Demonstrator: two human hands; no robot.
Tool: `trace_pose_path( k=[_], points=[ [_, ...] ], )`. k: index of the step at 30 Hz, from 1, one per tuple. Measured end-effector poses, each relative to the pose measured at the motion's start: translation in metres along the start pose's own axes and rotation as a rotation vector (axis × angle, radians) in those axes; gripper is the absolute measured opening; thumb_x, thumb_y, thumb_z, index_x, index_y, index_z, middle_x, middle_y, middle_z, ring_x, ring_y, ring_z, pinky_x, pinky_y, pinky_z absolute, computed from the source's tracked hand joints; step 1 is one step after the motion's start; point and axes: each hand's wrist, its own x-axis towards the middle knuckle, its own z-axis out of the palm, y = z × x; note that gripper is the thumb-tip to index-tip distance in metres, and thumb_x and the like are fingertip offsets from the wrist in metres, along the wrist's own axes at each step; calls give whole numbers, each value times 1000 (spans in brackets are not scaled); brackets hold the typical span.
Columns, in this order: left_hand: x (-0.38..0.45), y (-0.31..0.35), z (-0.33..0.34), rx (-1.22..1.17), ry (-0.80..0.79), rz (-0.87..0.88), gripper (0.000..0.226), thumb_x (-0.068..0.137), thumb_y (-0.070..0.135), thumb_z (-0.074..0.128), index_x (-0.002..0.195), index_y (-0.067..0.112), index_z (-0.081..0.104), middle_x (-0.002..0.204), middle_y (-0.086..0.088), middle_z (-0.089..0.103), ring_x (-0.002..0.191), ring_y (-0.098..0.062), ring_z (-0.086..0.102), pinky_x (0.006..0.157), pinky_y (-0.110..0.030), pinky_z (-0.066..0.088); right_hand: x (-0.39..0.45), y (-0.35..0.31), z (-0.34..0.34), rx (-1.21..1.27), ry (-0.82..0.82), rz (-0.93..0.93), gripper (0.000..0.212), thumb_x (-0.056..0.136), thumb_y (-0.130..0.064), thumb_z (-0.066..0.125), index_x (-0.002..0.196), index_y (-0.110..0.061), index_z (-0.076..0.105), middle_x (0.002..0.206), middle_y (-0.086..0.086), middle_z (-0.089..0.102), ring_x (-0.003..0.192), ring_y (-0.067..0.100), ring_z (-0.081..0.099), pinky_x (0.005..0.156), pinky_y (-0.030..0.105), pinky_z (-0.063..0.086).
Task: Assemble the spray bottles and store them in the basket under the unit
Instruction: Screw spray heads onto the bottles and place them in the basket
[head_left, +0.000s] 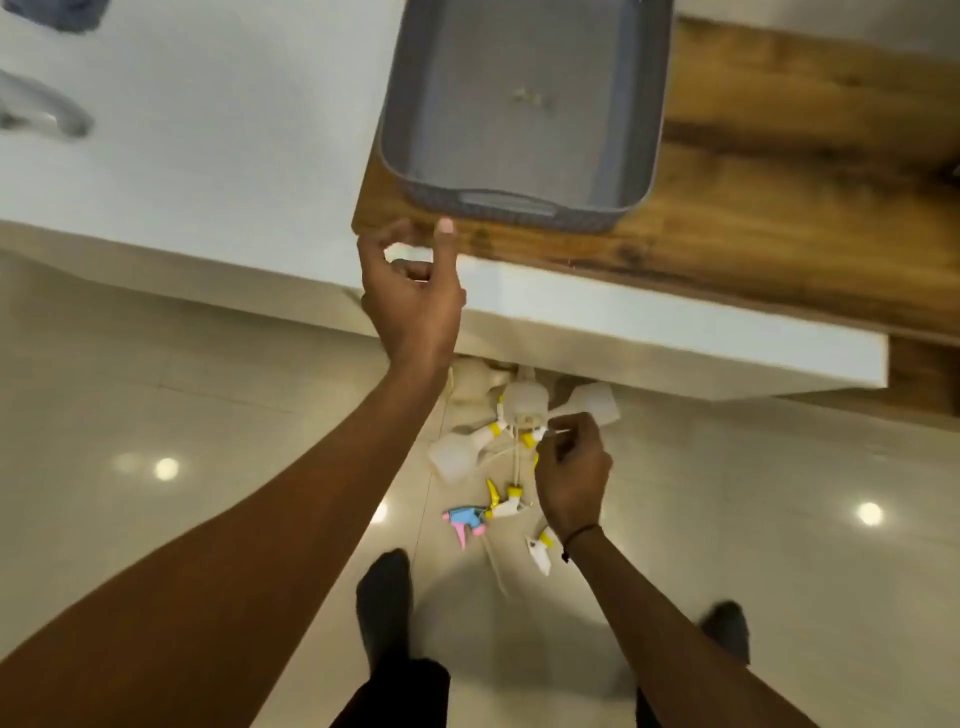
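Note:
A grey plastic basket (511, 207) sits empty on a wooden shelf (779, 208). My left hand (410, 296) is raised at the shelf's front edge just below the basket, fingers loosely curled and holding nothing. On the floor lies a pile of translucent white bottles (451, 458) and loose spray heads: a yellow and white one (503, 503), a pink and blue one (462, 519) and a white one (540, 555). My right hand (571, 480) hangs low over the pile and pinches a white spray head with a yellow collar (535, 436) beside another bottle (522, 401).
A white unit top (182, 130) spreads to the left, with a white ledge (675, 338) below the shelf that overhangs part of the pile. The floor is glossy pale tile (208, 415). My feet in dark socks (384, 597) stand right behind the pile.

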Motion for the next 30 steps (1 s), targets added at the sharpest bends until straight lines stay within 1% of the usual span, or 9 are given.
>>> trace_pose_path(
  k=[2,4,6,8,12,18,22,25,30],
  points=[
    [-6,-43,-21,79,-82,18,21,97,38,75,91,20,67,58,2,66,54,-16,67,63,-43,64,-11,38,29,-80,-168,121,13,94,-3,59,105,-10,62,70,-4,64,68,20,64,69,33,46],
    [-13,-97,-42,213,-161,-17,29,96,36,76,84,11,71,67,-10,70,66,-31,71,71,-53,64,-12,62,58,-130,-303,242,19,95,-8,58,114,-11,61,93,8,71,92,32,69,75,34,47],
    [-21,-155,-60,385,-232,-44,25,92,38,81,84,15,73,72,-7,73,72,-28,73,78,-51,64,-8,83,89,-143,-367,339,25,94,-9,56,119,-10,60,115,18,69,109,38,65,82,35,47],
    [-24,-211,-74,616,-367,-66,26,86,42,86,98,22,75,85,0,75,85,-19,74,86,-42,62,-3,100,116,-113,-362,393,26,93,-7,54,118,-9,60,125,20,64,115,40,61,86,35,45],
    [-19,-300,-84,1165,-738,-92,98,78,52,91,155,16,42,147,-16,51,135,-35,52,105,-47,50,3,133,149,-34,-275,471,24,92,-5,55,115,-9,61,123,18,64,108,41,67,85,41,55],
    [3,-369,-58,1426,-794,31,115,78,53,90,165,21,22,152,-14,43,140,-37,47,98,-50,53,11,176,165,34,-213,470,13,92,-9,56,103,-13,60,112,21,70,101,42,71,89,51,61],
    [9,-383,-50,1386,-802,64,109,74,45,94,159,17,32,141,-15,54,128,-38,58,93,-47,53,8,197,157,50,-206,502,17,93,-10,57,109,-9,62,114,24,69,98,42,71,87,53,62],
    [3,-370,-73,1246,-800,-75,109,69,40,99,156,18,36,140,-14,57,129,-38,60,98,-45,52,0,197,143,94,-213,527,14,94,-13,62,106,-5,63,113,26,70,97,44,72,85,55,62],
    [-44,-304,-148,835,-821,-343,100,60,32,105,144,26,51,128,4,67,120,-25,67,94,-34,57,-42,142,102,336,-425,735,49,94,-38,76,125,-5,57,106,18,65,78,27,61,61,31,52]
  ],
)
